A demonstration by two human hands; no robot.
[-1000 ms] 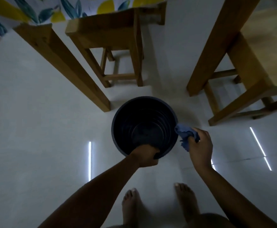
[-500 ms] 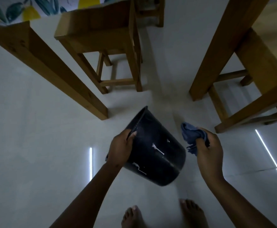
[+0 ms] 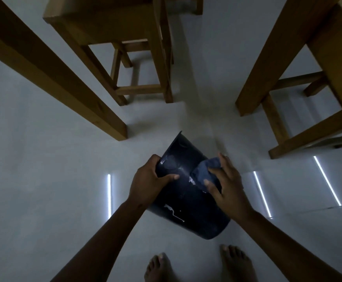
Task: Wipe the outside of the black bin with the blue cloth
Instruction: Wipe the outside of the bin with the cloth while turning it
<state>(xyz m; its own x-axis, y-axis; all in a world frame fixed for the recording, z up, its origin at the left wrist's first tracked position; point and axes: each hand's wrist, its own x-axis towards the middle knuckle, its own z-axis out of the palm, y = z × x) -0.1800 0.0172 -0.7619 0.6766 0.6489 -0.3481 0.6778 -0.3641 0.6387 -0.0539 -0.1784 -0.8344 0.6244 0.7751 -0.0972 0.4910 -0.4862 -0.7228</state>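
low over the pale floor point(image 3: 44, 180), between the two arms, the black bin point(image 3: 186, 196) hangs tipped on its side, mouth pointing away and left toward the table leg point(image 3: 64, 82), base swung back toward the bare feet point(image 3: 235, 261). its curved outer wall faces up at the camera, and you can see pale streaks and smears on it, one near the middle, another run lower down by the base. the blue cloth point(image 3: 204, 169) sits bunched against that wall on the right side, touching it. the right hand point(image 3: 227, 186) has the cloth pinned under spread fingers, thumb and forefinger curled round the wad, palm pressing down onto the bin. the left hand point(image 3: 147, 180) is clamped on the rim end, thumb lying across the outside, fingers wrapped out of sight, so it carries the bin's weight.

so the wiping step is on, right at its start by the look of it: most of the wall looks uncleaned. next call, i'd say, is a firm drag of the cloth down toward the streaks by the base, with the left hand turning the bin to bring fresh wall round. wooden stools point(image 3: 125, 58) stand well apart beyond.
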